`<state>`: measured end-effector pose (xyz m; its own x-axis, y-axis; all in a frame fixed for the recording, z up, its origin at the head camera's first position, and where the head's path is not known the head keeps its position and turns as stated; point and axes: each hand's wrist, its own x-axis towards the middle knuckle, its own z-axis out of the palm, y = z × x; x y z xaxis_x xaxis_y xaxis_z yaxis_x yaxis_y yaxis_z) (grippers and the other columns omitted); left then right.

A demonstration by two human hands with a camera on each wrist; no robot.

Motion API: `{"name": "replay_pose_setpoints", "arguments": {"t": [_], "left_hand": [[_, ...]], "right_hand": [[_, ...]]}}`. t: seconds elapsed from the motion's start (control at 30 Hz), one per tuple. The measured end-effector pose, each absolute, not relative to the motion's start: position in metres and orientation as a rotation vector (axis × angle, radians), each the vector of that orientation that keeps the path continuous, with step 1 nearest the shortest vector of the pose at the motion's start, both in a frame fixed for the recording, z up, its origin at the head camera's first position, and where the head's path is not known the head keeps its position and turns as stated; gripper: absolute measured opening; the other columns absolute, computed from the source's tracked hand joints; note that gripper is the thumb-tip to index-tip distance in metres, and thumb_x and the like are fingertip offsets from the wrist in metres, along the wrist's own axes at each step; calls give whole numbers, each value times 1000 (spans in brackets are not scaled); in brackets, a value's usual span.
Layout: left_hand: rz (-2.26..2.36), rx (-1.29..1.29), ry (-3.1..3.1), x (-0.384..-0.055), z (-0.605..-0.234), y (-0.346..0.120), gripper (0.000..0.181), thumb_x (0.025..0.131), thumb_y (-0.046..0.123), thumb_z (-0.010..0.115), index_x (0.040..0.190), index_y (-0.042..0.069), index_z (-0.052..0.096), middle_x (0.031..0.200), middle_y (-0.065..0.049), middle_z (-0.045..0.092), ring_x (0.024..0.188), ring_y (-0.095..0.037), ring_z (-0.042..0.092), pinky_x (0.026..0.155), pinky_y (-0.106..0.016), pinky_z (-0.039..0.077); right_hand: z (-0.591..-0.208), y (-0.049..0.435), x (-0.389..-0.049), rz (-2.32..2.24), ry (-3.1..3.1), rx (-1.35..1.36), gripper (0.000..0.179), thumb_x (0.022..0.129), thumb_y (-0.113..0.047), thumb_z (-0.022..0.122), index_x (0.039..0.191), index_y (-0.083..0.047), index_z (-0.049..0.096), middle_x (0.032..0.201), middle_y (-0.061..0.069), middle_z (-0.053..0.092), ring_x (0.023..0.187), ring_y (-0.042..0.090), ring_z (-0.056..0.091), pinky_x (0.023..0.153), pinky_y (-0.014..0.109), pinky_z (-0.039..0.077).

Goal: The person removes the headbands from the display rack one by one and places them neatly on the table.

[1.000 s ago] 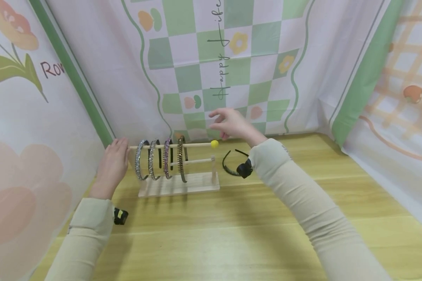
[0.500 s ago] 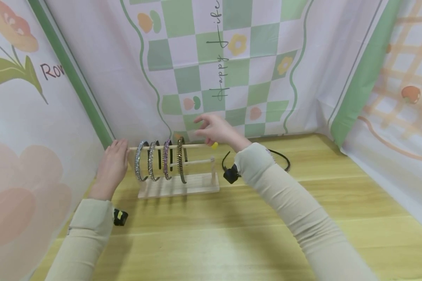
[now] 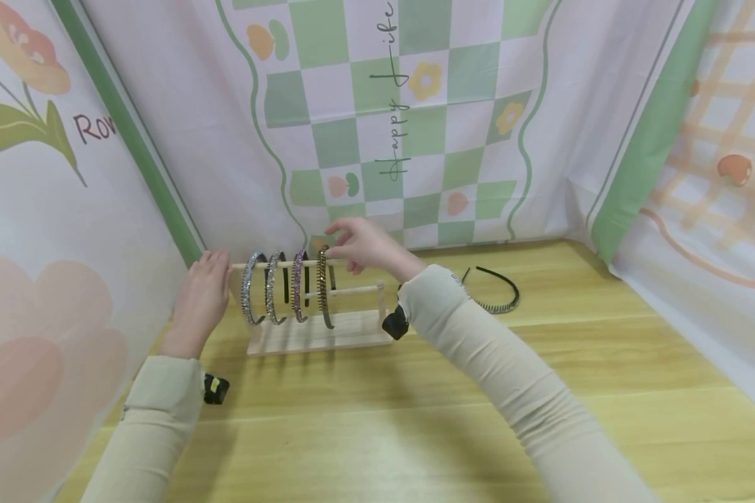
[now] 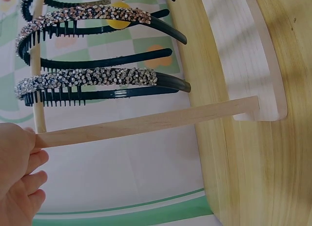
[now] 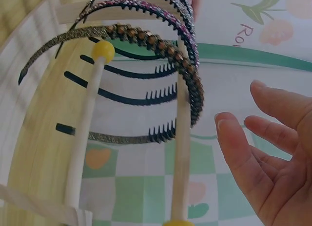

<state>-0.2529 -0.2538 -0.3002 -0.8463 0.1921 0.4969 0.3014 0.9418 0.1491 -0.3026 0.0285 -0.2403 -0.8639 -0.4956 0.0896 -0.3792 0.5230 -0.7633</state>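
Fingers [image 3: 346, 225] of the right hand [image 3: 371, 246], seen from the head, are spread around nothing beside the brown headband [image 3: 323, 290], which hangs last on the upper rod [image 3: 312, 263] of a wooden rack [image 3: 358, 333]. Purple [image 3: 298, 286] and two silver headbands [image 3: 247, 290] hang further left; a black headband [image 3: 506, 304] lies on the table [image 3: 377, 419] (partly behind the right sleeve [image 3: 478, 335]). That right hand covers the rod's free end.

From the left wrist, the left hand [image 4: 19, 177] touches the end post [image 4: 146, 125]; whether it grips or merely presses, I cannot tell.

From the right wrist, thumb and forefinger stand apart, a gap separating them from the brown headband.
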Motion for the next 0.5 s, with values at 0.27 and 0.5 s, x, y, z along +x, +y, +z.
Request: {"name": "replay_pose_setpoints", "arguments": {"t": [0.27,0.5], "left_hand": [[-302,-349,-2610,-253,-300,-253,38,99,8,37,131,-12,35,133,-33,36,125,-48,28,108,-53,16],[-303,-342,-2618,-254,-300,-253,39,99,8,37,132,-12,35,133,-33,36,125,-48,28,108,-53,16]], "right_hand": [[-250,18,-302,-1196,2638,-758,46,86,-21,66,129,-12,49,111,10,57,64,23,61,54,27,56],[-259,11,-300,-1155,2658,-779,49,87,-20,66,131,-10,48,119,15,52,56,20,58,52,28,56]]}}
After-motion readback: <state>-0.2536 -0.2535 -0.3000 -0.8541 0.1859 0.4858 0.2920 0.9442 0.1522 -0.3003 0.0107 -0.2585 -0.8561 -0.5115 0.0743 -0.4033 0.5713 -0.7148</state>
